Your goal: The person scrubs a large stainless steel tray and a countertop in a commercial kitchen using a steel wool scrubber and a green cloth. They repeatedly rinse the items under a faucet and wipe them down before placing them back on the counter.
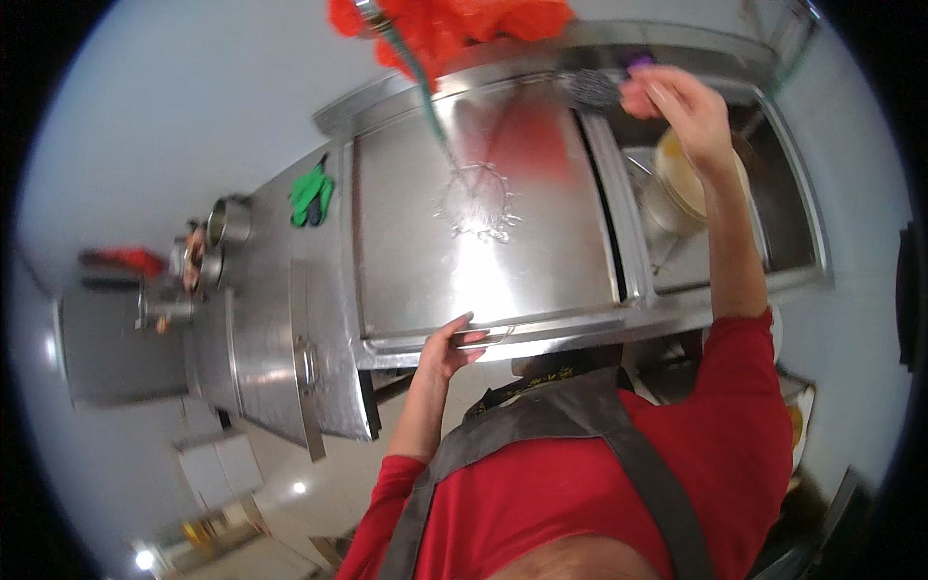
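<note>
My left hand is at the near edge of a large flat stainless-steel tray, its fingers closed around a thin wire handle there. Water from a green hose hits the middle of the tray and splashes outward. My right hand reaches over the far end of the right-hand sink with curled fingers. Just left of its fingertips is a grey steel-wool scrubber; motion blur hides whether they touch. Something purple shows behind that hand.
Under my right forearm, a pale round container stands in the right sink basin. Green gloves lie on the steel counter to the left, with metal pots farther along. Orange plastic hangs at the back.
</note>
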The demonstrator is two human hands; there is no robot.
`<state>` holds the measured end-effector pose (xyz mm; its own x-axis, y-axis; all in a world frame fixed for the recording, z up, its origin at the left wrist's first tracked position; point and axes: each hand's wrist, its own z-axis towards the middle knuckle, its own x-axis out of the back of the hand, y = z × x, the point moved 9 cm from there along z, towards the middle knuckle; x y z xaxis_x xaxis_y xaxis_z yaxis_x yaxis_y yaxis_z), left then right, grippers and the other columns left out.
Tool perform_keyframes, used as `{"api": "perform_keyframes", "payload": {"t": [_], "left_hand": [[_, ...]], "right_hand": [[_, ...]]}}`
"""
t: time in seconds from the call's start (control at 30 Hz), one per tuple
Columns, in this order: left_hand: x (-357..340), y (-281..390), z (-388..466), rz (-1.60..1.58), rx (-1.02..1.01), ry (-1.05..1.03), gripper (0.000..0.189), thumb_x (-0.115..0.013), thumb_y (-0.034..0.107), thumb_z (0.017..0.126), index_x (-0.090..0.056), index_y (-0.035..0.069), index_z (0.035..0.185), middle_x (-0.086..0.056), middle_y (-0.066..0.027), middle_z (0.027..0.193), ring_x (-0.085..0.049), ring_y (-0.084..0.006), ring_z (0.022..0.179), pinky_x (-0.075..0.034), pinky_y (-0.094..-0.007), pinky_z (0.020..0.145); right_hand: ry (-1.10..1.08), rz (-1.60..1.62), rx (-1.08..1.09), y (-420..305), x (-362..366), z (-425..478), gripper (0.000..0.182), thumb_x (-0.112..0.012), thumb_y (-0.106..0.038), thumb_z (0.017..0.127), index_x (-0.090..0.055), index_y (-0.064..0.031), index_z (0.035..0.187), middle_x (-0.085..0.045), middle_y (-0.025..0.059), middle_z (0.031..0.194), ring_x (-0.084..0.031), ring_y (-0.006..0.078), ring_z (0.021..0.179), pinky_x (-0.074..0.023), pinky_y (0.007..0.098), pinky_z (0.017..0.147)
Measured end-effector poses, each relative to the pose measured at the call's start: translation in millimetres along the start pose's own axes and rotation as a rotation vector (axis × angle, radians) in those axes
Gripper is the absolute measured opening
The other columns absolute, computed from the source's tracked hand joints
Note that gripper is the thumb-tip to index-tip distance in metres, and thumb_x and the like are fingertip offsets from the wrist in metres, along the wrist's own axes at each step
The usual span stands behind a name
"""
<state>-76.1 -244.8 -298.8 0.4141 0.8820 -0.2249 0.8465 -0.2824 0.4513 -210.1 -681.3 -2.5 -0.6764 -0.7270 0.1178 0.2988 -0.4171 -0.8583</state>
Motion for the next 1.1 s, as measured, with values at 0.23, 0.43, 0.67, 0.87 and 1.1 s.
{"api": "perform_keyframes", "payload": {"t": [0.23,0.43,0.67,0.87,1.1], "left_hand": [[10.8,-7.1,10.8,-0.08,0.014,-0.091,0.03,-0.067,0.026,0.078,-0.057,0.006,0.098,-0.065,-0.0199,0.096,-0.061,-0.0379,0.092,-0.051,-0.052,0.079],[7.8,-5.0,5.8,0.016,-0.004,-0.179,0.042,-0.06,0.036,0.083,-0.061,-0.001,0.103,-0.065,-0.0151,0.099,-0.062,-0.0362,0.093,-0.052,-0.0479,0.079],[2.7,0.8,-7.0,0.11,-0.052,-0.131,0.045,-0.057,0.043,0.086,-0.062,0.002,0.105,-0.066,-0.0127,0.094,-0.062,-0.035,0.092,-0.053,-0.0465,0.074],[-6.0,0.0,-4.7,0.127,-0.081,-0.18,0.047,-0.054,0.046,0.087,-0.061,0.002,0.103,-0.066,-0.0108,0.089,-0.064,-0.0347,0.084,-0.054,-0.045,0.067],[3.9,-4.1,-4.1,0.162,-0.093,-0.137,0.043,-0.054,0.044,0.087,-0.063,0.008,0.108,-0.067,-0.008,0.093,-0.065,-0.0317,0.085,-0.053,-0.044,0.068]], "right_hand": [[1.144,0.208,-0.317,30.3,147.4,-319.7,0.02,-0.053,-0.019,0.092,-0.061,-0.0013,0.088,-0.061,0.006,0.074,-0.057,0.014,0.061,-0.048,0.026,0.058],[1.632,0.259,-0.555,151.7,125.3,-547.8,0.019,-0.049,-0.019,0.091,-0.057,-0.0012,0.088,-0.06,0.0081,0.075,-0.057,0.0175,0.063,-0.0483,0.031,0.056],[1.278,0.191,-1.091,373.8,26.8,-616.6,0.029,-0.047,-0.017,0.091,-0.056,0.0019,0.11,-0.065,0.0123,0.093,-0.063,0.0201,0.077,-0.0518,0.032,0.07],[0.917,-0.506,-1.136,395.1,-6.5,-532.9,0.026,-0.055,-0.018,0.083,-0.063,0.0025,0.096,-0.064,0.0186,0.099,-0.061,0.0334,0.086,-0.0488,0.037,0.076],[0.713,-0.552,-1.132,414.0,2.2,-510.9,0.026,-0.057,-0.018,0.083,-0.062,0.0017,0.099,-0.064,0.0162,0.097,-0.061,0.0314,0.084,-0.0488,0.0366,0.074]]}}
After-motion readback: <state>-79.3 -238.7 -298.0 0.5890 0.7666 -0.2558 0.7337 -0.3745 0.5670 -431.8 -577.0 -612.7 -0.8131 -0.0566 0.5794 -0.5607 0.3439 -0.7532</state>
